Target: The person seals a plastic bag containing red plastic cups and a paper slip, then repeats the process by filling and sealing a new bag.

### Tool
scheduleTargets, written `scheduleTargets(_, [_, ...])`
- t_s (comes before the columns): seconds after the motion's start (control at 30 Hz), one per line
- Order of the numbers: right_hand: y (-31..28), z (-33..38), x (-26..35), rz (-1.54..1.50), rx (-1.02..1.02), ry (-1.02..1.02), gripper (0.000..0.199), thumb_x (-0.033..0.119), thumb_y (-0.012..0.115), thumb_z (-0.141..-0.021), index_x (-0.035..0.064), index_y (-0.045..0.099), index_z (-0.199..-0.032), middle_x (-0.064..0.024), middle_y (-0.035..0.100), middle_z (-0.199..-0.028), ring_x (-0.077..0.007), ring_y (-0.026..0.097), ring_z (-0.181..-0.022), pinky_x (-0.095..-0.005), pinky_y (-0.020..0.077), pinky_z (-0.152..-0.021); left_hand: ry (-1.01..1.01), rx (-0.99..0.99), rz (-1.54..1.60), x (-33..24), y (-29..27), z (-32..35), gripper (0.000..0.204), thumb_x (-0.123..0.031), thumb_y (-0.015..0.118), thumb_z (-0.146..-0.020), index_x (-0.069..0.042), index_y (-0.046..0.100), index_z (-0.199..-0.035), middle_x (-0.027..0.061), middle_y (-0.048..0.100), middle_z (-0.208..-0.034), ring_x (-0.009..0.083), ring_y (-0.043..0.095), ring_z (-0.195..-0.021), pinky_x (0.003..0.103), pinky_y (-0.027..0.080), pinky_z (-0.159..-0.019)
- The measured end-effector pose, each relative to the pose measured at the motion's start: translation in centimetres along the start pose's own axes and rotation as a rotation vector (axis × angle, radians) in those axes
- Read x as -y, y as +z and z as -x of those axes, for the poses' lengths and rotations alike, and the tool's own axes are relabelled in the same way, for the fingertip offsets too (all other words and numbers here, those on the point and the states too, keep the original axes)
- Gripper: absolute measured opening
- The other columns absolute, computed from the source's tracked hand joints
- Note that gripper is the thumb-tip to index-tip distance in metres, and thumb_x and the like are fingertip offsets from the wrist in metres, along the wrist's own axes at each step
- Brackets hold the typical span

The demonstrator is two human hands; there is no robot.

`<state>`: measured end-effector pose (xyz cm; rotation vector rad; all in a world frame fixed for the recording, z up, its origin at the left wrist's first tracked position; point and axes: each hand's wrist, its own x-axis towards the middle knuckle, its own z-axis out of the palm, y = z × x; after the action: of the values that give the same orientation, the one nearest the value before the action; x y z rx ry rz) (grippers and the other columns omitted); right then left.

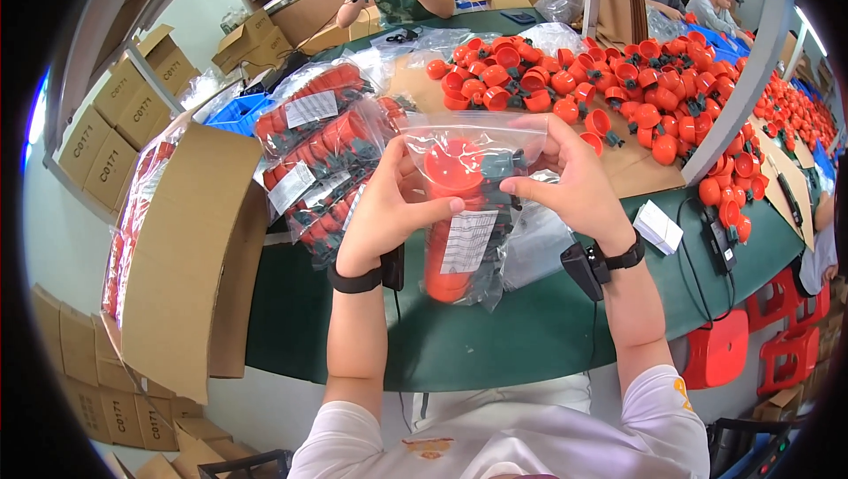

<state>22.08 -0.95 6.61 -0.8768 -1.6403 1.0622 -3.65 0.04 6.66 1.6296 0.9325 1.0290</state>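
Observation:
Between my hands is a clear plastic bag (449, 283) of stacked red cups with dark green fittings, a white printed label on its front. My left hand (386, 207) grips its left side, the thumb lying across the front. At the upper right, my right hand (579, 180) holds the bag near its top edge, thumb in front and fingers behind. Just left of my left hand, several similar filled bags (322, 148) lie piled. Flat clear plastic bags (541, 245) rest on the table beneath my right hand.
Loose red cups (565, 81) are heaped on cardboard across the far right. An open cardboard box (181, 249) with filled bags stands at left. White slips (658, 227) and a cabled black device (718, 245) lie on the green table (300, 329). A metal post (740, 72) rises at right; people work beyond.

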Motion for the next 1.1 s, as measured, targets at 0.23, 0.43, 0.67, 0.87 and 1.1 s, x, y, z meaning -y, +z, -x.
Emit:
scheduleTargets(0.23, [1.0, -0.2, -0.2, 0.016, -0.111, -0.122, 0.075, 0.014, 0.085, -0.08, 0.0094, 0.046, -0.144, -0.0069, 0.062, -0.126, -0.0142, 0.061, -0.108, -0.032, 0.0497, -0.094, 0.105, 0.001, 0.003, 0.0, 0.7, 0.0, 0.087, -0.01, 0.089, -0.075, -0.001, 0.035, -0.143, 0.012, 0.064, -0.128, 0.0166, 0.065, -0.109, 0.031, 0.053, -0.089])
scheduleTargets(0.43, [1.0, -0.5, -1.0, 0.04, -0.145, -0.203, 0.073, 0.018, 0.083, -0.083, 0.0074, 0.045, -0.145, -0.0089, 0.063, -0.129, -0.0174, 0.061, -0.115, -0.0362, 0.0487, -0.099, 0.137, -0.018, -0.056, 0.0, 0.7, 0.0, 0.103, -0.01, 0.089, -0.076, -0.003, 0.024, -0.155, 0.0131, 0.062, -0.131, 0.0192, 0.065, -0.113, 0.033, 0.053, -0.092])
scheduleTargets(0.67, [1.2, -0.4, -1.0, -0.031, -0.127, -0.223, 0.069, 0.017, 0.081, -0.087, 0.005, 0.045, -0.144, -0.0098, 0.061, -0.135, -0.0187, 0.06, -0.122, -0.0361, 0.0481, -0.102, 0.18, -0.012, 0.043, 0.3, 1.0, -0.1, 0.108, -0.008, 0.087, -0.076, -0.005, 0.018, -0.158, 0.0177, 0.057, -0.136, 0.0242, 0.064, -0.119, 0.037, 0.052, -0.098])
scheduleTargets(0.87, [1.6, -0.4, -0.5, -0.111, -0.187, -0.315, 0.063, 0.012, 0.079, -0.089, 0.0036, 0.047, -0.142, -0.009, 0.064, -0.131, -0.0171, 0.064, -0.116, -0.0341, 0.0495, -0.1, 0.138, 0.013, 0.124, 0.4, 1.1, -0.1, 0.11, -0.007, 0.087, -0.076, -0.008, 0.015, -0.16, 0.018, 0.052, -0.143, 0.0267, 0.059, -0.126, 0.04, 0.047, -0.106])
scheduleTargets(1.1, [3.0, -0.2, -1.1, -0.043, -0.264, -0.351, 0.055, 0.012, 0.079, -0.089, 0.0017, 0.053, -0.136, -0.0114, 0.066, -0.127, -0.0154, 0.068, -0.106, -0.0308, 0.0533, -0.091, 0.117, 0.034, 0.329, 0.1, 1.2, 0.3, 0.094, -0.003, 0.078, -0.084, -0.002, 0.021, -0.159, 0.0141, 0.052, -0.145, 0.0238, 0.056, -0.129, 0.039, 0.045, -0.109])
